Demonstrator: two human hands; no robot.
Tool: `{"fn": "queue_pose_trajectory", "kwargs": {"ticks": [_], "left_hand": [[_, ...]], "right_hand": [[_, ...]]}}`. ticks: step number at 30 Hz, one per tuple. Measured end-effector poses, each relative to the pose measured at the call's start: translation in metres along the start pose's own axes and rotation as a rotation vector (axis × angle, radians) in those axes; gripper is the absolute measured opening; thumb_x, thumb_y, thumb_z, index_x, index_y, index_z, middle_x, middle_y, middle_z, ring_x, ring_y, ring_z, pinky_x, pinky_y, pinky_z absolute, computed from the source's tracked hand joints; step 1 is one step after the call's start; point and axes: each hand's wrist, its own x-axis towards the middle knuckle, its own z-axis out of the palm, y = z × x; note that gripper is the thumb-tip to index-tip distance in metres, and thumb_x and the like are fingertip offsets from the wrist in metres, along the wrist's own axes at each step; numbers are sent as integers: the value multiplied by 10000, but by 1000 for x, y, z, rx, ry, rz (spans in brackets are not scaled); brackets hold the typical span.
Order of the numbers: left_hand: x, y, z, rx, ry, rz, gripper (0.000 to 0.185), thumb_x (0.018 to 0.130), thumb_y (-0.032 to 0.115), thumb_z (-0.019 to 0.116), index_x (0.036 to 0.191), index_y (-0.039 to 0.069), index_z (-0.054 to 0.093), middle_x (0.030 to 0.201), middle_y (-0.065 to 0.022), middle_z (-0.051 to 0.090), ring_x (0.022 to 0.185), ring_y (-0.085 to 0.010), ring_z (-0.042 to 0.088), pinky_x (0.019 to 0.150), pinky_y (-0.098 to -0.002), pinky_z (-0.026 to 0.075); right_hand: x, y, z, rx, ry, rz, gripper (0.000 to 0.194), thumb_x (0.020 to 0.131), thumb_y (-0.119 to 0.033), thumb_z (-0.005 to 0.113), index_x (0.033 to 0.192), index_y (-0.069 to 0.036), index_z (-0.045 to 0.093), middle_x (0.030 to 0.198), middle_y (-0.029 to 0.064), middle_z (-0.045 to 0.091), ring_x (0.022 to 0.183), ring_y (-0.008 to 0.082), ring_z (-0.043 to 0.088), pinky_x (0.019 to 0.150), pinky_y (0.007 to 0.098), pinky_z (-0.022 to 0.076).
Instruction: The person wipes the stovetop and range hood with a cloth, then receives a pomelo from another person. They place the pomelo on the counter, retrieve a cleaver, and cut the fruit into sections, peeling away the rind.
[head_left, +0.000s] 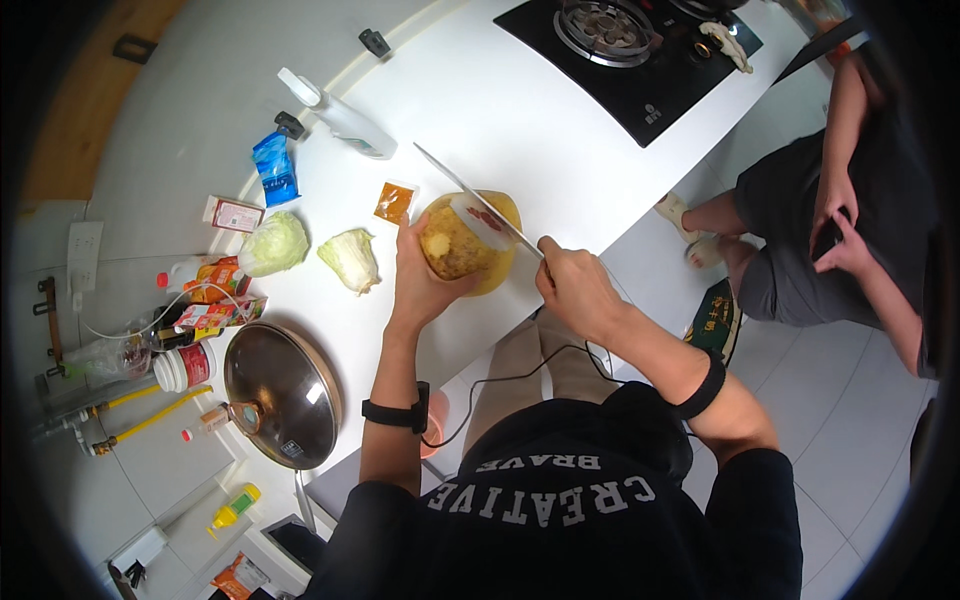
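Note:
My right hand (577, 289) grips the handle of a long kitchen knife (457, 180), whose blade slants over a round yellow-brown thing (454, 251), possibly a cutting board or a large bowl; I cannot tell which. A pale oval patch with red marks (484, 220) shows just under the blade. My left hand (429, 270) holds the near left side of the round thing, thumb and fingers spread around its edge. Left of it on the white counter are an orange sachet (395, 202), a cut piece of pale cabbage (350, 260) and a round light green cabbage (275, 244).
A lidded wok (283, 394) stands at the left, near several bottles and packets. A white spray bottle (341, 120) and a blue packet (275, 171) lie by the wall. A black gas stove (637, 75) is at the upper right. Another person (832, 195) sits at the right.

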Motion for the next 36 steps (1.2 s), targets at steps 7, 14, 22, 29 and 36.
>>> {"fn": "queue_pose_trajectory", "kwargs": {"ticks": [7, 14, 22, 29, 36], "left_hand": [[13, 28, 27, -110, 198, -408, 892, 644, 227, 816, 1351, -32, 339, 1256, -221, 505, 1240, -354, 435, 1000, -451, 410], [23, 7, 32, 56, 321, -265, 850, 651, 304, 800, 1372, 77, 412, 1303, -168, 463, 1186, -366, 457, 975, -472, 415], [25, 5, 33, 29, 348, -314, 738, 632, 319, 775, 1303, 141, 525, 1274, -116, 494, 1122, -360, 499, 966, -460, 428], [26, -4, 26, 32, 328, -294, 693, 657, 290, 758, 1287, 112, 531, 1228, -145, 526, 1116, -334, 532, 958, -428, 446], [16, -16, 26, -84, 394, -245, 685, 645, 251, 745, 1282, 119, 532, 1225, -134, 528, 1103, -340, 522, 966, -444, 431]], "right_hand": [[1, 3, 27, -170, -37, 2, 109, 794, 41, 530, 891, 53, 481, 682, 239, 610, 644, 422, 619, 594, 471, 503], [-23, 10, 2, -182, -150, 44, 100, 794, 22, 556, 856, 50, 482, 646, 240, 597, 626, 420, 616, 571, 477, 501], [30, 27, 29, -153, -44, -79, 95, 798, 13, 553, 865, 60, 504, 605, 256, 587, 594, 428, 616, 551, 473, 510], [4, 23, 15, -121, -184, 122, 65, 801, 33, 531, 838, 61, 486, 648, 255, 594, 623, 433, 610, 587, 452, 499], [77, 28, 29, -11, -99, -18, 97, 821, 13, 512, 879, 83, 546, 568, 128, 559, 507, 267, 584, 505, 372, 461]]}}
